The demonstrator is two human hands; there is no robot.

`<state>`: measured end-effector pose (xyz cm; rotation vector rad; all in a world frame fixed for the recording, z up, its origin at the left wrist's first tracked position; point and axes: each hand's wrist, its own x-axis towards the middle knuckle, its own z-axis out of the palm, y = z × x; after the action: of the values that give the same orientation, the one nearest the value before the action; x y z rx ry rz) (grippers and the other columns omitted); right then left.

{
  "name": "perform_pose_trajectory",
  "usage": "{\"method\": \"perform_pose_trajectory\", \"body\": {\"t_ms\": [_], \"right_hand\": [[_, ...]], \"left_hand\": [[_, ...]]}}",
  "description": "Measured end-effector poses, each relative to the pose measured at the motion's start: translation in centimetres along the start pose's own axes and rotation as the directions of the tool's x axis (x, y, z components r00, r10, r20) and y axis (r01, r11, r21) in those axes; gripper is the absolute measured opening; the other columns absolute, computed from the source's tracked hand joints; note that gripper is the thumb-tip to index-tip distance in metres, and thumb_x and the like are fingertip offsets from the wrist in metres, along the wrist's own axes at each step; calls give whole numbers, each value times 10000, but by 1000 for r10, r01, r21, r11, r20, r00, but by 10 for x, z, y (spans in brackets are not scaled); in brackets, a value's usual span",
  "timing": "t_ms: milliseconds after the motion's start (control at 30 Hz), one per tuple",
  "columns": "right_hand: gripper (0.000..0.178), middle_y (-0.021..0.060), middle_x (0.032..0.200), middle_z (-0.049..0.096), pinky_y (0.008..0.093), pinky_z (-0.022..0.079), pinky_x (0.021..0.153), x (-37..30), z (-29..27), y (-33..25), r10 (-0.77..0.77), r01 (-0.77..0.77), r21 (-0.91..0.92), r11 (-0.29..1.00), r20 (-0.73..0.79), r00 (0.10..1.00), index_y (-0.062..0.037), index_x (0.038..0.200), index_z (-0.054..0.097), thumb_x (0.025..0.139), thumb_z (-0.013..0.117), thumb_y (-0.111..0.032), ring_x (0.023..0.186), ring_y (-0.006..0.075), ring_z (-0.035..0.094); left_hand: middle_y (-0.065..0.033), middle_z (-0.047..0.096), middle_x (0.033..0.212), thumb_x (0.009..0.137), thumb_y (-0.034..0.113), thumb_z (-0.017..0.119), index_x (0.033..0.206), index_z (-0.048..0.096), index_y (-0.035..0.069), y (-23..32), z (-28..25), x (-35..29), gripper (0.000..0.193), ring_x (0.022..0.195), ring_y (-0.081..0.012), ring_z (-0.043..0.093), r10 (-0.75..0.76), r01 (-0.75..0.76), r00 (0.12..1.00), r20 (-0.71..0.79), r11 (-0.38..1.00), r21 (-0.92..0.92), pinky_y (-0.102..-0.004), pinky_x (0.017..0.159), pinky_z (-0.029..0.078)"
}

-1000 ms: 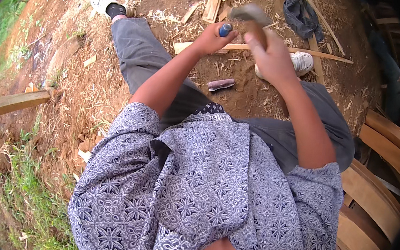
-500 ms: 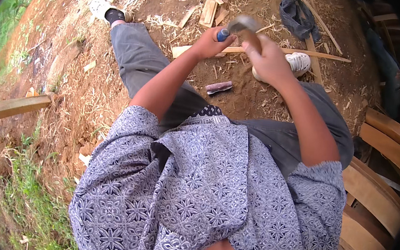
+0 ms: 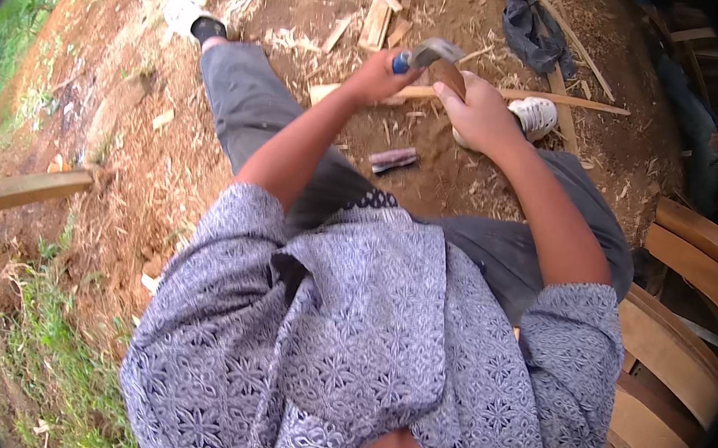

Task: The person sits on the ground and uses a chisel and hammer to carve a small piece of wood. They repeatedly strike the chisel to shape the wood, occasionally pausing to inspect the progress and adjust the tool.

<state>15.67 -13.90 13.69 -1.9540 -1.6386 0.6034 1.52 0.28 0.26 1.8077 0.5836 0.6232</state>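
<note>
My left hand (image 3: 376,77) is wrapped round a blue-handled tool (image 3: 400,61), probably a chisel; its working end is hidden. In my right hand (image 3: 486,115) I grip the wooden handle of a claw hammer (image 3: 436,52). The metal hammer head is right at the end of the blue handle; I cannot tell whether they touch. Beneath both hands a long pale wooden strip (image 3: 556,99) lies across the ground between my outstretched legs. Nearer to me on the soil is a small pinkish block-like piece (image 3: 392,159), dark along one side.
Wood shavings and short offcuts (image 3: 377,18) litter the reddish soil. A crumpled dark plastic bag (image 3: 537,33) lies at the far right. Curved planks (image 3: 679,345) are stacked close on my right. A curved beam (image 3: 16,198) juts in at left, above grass (image 3: 60,324).
The hammer head has dropped slightly toward the blue handle and is sharper than before. My right hand has shifted a little; my left hand stays nearly in place.
</note>
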Motion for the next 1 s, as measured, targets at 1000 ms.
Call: {"method": "perform_pose_trajectory", "body": {"t_ms": [1000], "right_hand": [[336,118,781,660,399,490,709,-5,5,4,149,-78,351,933,-181,972,4,997,650,984,581,-324,739,248,640]], "left_hand": [[-2,560,685,946,304,694,867,629,69,-3,1,1,256,638,-100,507,-4,2,999,45,999,51,-298,610,443]]}}
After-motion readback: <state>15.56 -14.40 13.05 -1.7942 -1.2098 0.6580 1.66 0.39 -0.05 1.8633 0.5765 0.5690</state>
